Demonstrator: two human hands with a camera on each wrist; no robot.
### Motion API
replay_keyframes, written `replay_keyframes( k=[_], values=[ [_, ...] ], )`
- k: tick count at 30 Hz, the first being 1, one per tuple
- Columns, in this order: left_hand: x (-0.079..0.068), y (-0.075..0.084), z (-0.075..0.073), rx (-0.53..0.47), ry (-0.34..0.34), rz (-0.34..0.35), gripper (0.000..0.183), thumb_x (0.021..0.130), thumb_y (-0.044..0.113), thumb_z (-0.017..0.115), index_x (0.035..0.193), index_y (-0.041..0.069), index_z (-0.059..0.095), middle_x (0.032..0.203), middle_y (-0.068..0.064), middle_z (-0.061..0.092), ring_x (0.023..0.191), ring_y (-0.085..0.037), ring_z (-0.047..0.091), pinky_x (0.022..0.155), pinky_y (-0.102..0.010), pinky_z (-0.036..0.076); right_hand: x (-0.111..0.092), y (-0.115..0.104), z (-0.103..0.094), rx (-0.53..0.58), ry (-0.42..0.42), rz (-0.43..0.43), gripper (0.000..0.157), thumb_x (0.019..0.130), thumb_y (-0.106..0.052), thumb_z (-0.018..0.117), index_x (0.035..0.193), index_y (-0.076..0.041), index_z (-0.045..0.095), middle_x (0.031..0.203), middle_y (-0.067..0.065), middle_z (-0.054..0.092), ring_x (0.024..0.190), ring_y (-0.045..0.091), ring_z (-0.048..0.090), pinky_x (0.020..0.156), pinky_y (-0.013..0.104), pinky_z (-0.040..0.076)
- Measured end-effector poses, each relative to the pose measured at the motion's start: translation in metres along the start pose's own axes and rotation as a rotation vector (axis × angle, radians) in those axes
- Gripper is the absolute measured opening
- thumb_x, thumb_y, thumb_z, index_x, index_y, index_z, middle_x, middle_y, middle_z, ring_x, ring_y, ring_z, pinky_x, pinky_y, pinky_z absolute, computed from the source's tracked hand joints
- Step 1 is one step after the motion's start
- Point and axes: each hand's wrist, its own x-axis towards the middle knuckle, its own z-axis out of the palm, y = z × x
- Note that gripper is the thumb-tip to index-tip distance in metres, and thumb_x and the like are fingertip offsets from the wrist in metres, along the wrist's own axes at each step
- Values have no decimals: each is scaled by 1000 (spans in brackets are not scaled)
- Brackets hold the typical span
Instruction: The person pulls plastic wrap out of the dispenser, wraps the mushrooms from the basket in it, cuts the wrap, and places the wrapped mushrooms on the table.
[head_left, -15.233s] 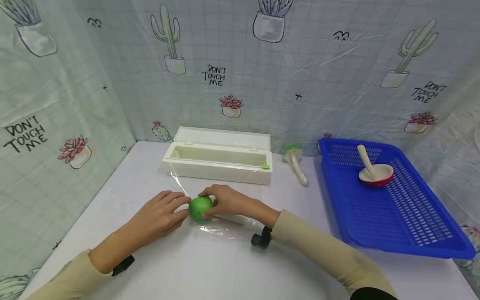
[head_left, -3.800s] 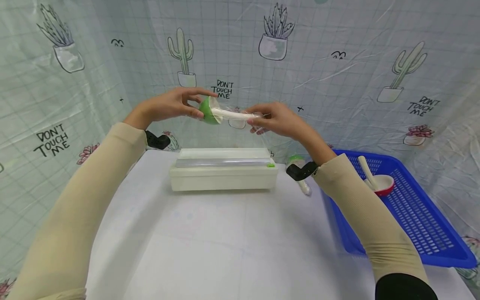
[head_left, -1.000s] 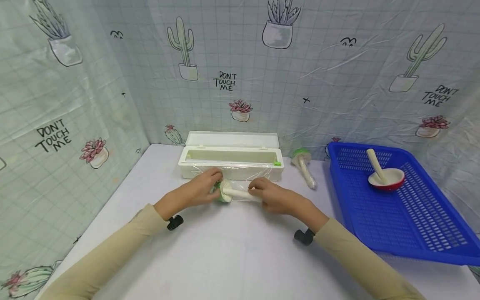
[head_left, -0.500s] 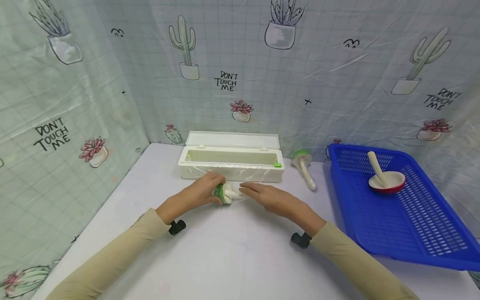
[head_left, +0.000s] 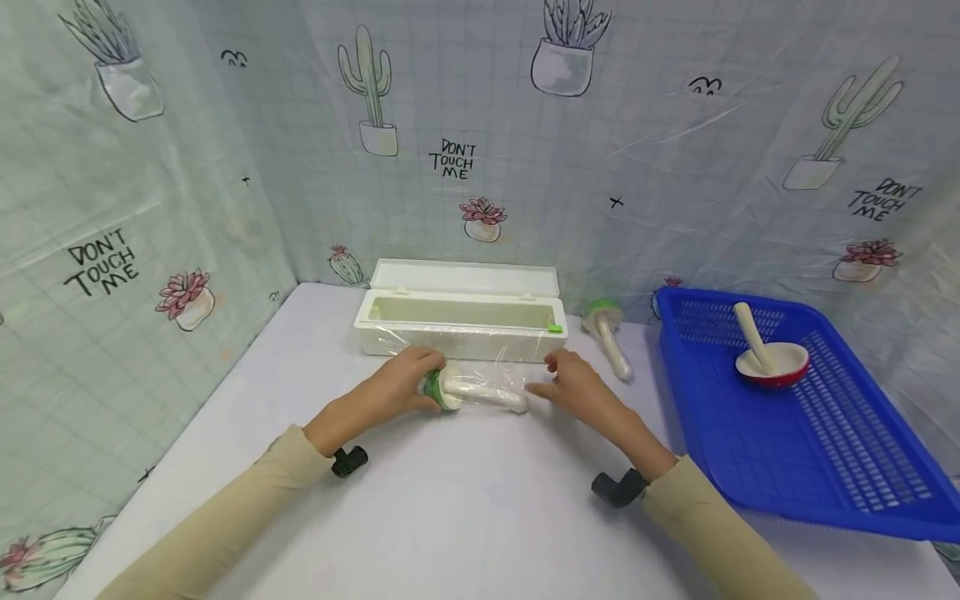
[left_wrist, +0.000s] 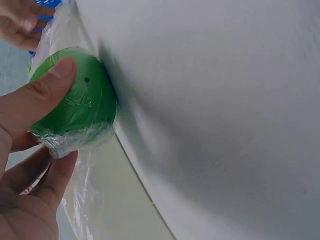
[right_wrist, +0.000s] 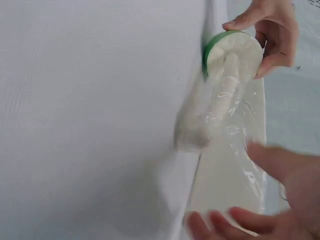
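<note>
A toy mushroom (head_left: 480, 391) with a green cap and pale stem lies in front of the white cling film box (head_left: 461, 343). Clear cling film (right_wrist: 235, 117) wraps loosely about it and stretches to the box's front. My left hand (head_left: 397, 387) grips the green cap (left_wrist: 82, 97), thumb on top and fingertips below in the left wrist view. Just past the stem's end is my right hand (head_left: 581, 392), thumb and fingers spread with nothing between them. In the right wrist view its fingers (right_wrist: 227, 225) are blurred and apart from the stem.
A second green-capped mushroom (head_left: 609, 337), wrapped in film, lies right of the box. Further right stands a blue basket (head_left: 787, 467) holding a red-capped toy mushroom (head_left: 776, 362). The box lid (head_left: 465, 277) is raised at the back.
Since 3.8 seconds ago the box lid has been opened and the mushroom lowered to the table. In the last half second my right hand has moved right, off the stem; the left keeps its hold.
</note>
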Motion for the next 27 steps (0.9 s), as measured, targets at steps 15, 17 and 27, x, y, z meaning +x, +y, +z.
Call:
replay_keyframes(
  k=[15,17,27],
  values=[
    [-1,1,0,-95,5,-73,53,79,24,88,119,0,64,112,-9,68,102,-24,62,90,-41,53,10,-9,20,-178,-105,-308,37,93,0,72,128,7,64,114,17,72,102,27,69,83,38,58],
    [-3,1,-1,-143,-1,-89,57,84,25,84,128,-3,61,120,-13,68,107,-26,63,93,-42,53,9,-7,17,-163,-71,-329,28,94,0,69,121,5,69,110,16,73,99,27,70,81,38,58],
    [2,-11,-8,-451,22,-238,51,104,35,60,144,9,43,118,-13,70,104,-29,65,84,-43,53,16,-4,12,132,-124,-190,34,104,-14,60,132,3,52,107,14,73,89,21,69,72,30,53]
  ],
)
